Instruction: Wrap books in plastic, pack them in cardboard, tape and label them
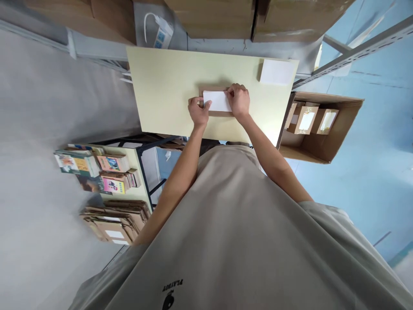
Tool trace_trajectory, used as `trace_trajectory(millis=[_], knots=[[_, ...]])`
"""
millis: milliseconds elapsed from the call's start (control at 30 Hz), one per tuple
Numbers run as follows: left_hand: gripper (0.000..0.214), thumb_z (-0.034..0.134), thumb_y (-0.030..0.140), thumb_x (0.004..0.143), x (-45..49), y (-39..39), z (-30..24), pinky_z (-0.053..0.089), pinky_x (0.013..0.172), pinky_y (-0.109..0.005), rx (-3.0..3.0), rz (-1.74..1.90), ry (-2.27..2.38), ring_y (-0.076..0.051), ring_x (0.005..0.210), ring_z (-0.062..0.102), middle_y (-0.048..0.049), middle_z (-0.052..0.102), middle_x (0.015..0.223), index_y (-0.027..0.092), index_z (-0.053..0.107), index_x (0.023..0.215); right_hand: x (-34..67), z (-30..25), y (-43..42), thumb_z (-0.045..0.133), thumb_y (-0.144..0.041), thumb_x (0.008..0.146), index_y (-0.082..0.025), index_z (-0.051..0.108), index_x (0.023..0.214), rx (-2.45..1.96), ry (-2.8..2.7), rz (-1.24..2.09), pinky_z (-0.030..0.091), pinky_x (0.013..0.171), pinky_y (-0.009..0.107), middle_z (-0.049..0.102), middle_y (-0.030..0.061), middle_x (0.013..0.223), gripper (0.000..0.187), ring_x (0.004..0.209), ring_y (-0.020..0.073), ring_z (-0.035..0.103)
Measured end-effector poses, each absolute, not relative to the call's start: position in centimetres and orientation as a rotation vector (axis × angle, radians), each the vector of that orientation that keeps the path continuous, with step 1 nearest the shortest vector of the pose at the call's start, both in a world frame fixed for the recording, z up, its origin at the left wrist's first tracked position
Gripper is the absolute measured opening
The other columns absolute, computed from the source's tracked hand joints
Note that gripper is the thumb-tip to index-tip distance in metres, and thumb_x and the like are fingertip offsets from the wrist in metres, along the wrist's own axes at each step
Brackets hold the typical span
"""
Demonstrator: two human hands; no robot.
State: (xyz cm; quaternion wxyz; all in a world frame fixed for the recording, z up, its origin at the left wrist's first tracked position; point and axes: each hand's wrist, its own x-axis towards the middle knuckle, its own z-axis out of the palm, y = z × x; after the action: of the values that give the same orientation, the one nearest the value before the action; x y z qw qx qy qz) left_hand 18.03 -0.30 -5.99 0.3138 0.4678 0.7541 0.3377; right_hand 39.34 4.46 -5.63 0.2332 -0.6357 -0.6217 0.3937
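A small brown cardboard box (pixel 220 114) lies on the pale yellow table (pixel 167 90) in front of me. On its top is a white paper label (pixel 217 100), leaving brown strips visible along the near and far edges. At the left end, my left hand (pixel 198 111) is closed around the box, its thumb resting on the label's left edge. My right hand (pixel 239 100) pinches the label's right end, fingers bent over that end of the box. The fingertips of this hand are partly hidden.
A stack of white labels (pixel 277 71) sits at the table's far right corner. To the right, an open carton (pixel 342 129) holds several small boxes. Books (pixel 112 163) and flattened cardboard (pixel 112 221) lie on a side table at left. A power strip (pixel 163 36) and large cartons (pixel 219 19) stand behind.
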Motion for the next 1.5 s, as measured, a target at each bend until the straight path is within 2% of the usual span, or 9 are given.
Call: trace_trajectory(millis=[200, 300, 433, 533, 700, 900, 1167, 1400, 1500], knots=[[0.066, 0.092, 0.087, 0.094, 17.8, -0.5, -5.3, 0.066, 0.113, -0.047, 1.241, 0.858, 1.965, -0.033, 0.124, 0.078, -0.0125, 0.074, 0.126, 0.026, 0.071, 0.111, 37.9, -2.8, 0.4, 0.063, -0.033, 0.123, -0.027, 0.072, 0.101, -1.806, -1.914, 1.061, 0.050, 0.132, 0.065, 0.083, 0.0147, 0.125, 0.025, 0.142, 0.0385, 0.067], [0.066, 0.088, 0.087, 0.098, 17.8, -0.8, -6.0, 0.066, 0.108, -0.044, 1.293, 0.874, 1.971, -0.031, 0.122, 0.079, -0.0109, 0.074, 0.125, 0.026, 0.071, 0.114, 36.6, -3.2, 0.9, 0.069, -0.037, 0.120, -0.029, 0.072, 0.097, -1.738, -1.914, 1.133, 0.048, 0.134, 0.068, 0.083, 0.0135, 0.119, 0.024, 0.141, 0.0404, 0.067], [0.059, 0.085, 0.077, 0.109, 18.1, -0.8, -7.3, 0.061, 0.110, -0.043, 1.262, 0.885, 2.040, -0.023, 0.121, 0.076, -0.0093, 0.073, 0.125, 0.020, 0.068, 0.113, 34.9, -4.8, 4.6, 0.062, -0.053, 0.124, -0.027, 0.074, 0.107, -1.700, -1.810, 1.164, 0.046, 0.134, 0.071, 0.079, 0.0129, 0.116, 0.034, 0.142, 0.0417, 0.066], [0.057, 0.092, 0.074, 0.104, 18.3, -0.8, -7.3, 0.062, 0.116, -0.049, 1.199, 0.909, 2.035, -0.029, 0.125, 0.076, -0.0111, 0.074, 0.127, 0.023, 0.069, 0.112, 34.2, -5.1, 5.9, 0.058, -0.057, 0.124, -0.028, 0.075, 0.111, -1.738, -1.785, 1.122, 0.052, 0.130, 0.067, 0.079, 0.0124, 0.115, 0.035, 0.137, 0.0401, 0.068], [0.044, 0.093, 0.063, 0.103, 17.9, -1.5, -6.1, 0.061, 0.122, -0.052, 1.167, 0.877, 1.880, -0.035, 0.140, 0.073, -0.0157, 0.075, 0.136, 0.027, 0.071, 0.115, 34.5, -3.1, 2.7, 0.065, -0.044, 0.122, -0.028, 0.075, 0.103, -1.859, -1.817, 1.114, 0.061, 0.120, 0.054, 0.083, 0.0116, 0.120, 0.026, 0.131, 0.0340, 0.072], [0.025, 0.091, 0.035, 0.100, 16.7, -1.8, -6.1, 0.066, 0.118, -0.048, 1.162, 0.876, 1.785, -0.031, 0.128, 0.078, -0.0134, 0.079, 0.133, 0.027, 0.075, 0.118, 33.5, -1.1, 1.8, 0.070, -0.026, 0.116, -0.028, 0.077, 0.100, -1.964, -1.845, 1.182, 0.063, 0.110, 0.046, 0.085, 0.0102, 0.122, 0.018, 0.120, 0.0297, 0.077], [0.021, 0.085, 0.022, 0.098, 16.3, -1.4, -6.2, 0.069, 0.111, -0.044, 1.114, 0.852, 1.690, -0.026, 0.117, 0.082, -0.0109, 0.082, 0.132, 0.028, 0.075, 0.116, 29.5, -0.2, 4.4, 0.065, -0.023, 0.122, -0.025, 0.073, 0.103, -2.093, -1.710, 1.146, 0.061, 0.107, 0.036, 0.087, 0.0069, 0.121, 0.020, 0.112, 0.0221, 0.075], [0.018, 0.083, 0.024, 0.097, 16.2, -1.4, -5.7, 0.068, 0.107, -0.041, 1.159, 0.824, 1.657, -0.024, 0.112, 0.080, -0.0089, 0.082, 0.130, 0.028, 0.074, 0.113, 31.7, 1.6, -0.1, 0.076, -0.020, 0.109, -0.026, 0.073, 0.090, -2.135, -1.712, 1.132, 0.063, 0.109, 0.042, 0.087, 0.0096, 0.114, 0.020, 0.118, 0.0279, 0.078], [0.022, 0.087, 0.025, 0.095, 16.1, -1.3, -5.8, 0.068, 0.108, -0.042, 1.121, 0.835, 1.637, -0.025, 0.110, 0.079, -0.0099, 0.081, 0.132, 0.028, 0.074, 0.113, 32.0, 1.6, 0.2, 0.079, -0.023, 0.109, -0.026, 0.075, 0.090, -2.185, -1.601, 1.187, 0.065, 0.105, 0.045, 0.088, 0.0089, 0.109, 0.019, 0.109, 0.0282, 0.080]])
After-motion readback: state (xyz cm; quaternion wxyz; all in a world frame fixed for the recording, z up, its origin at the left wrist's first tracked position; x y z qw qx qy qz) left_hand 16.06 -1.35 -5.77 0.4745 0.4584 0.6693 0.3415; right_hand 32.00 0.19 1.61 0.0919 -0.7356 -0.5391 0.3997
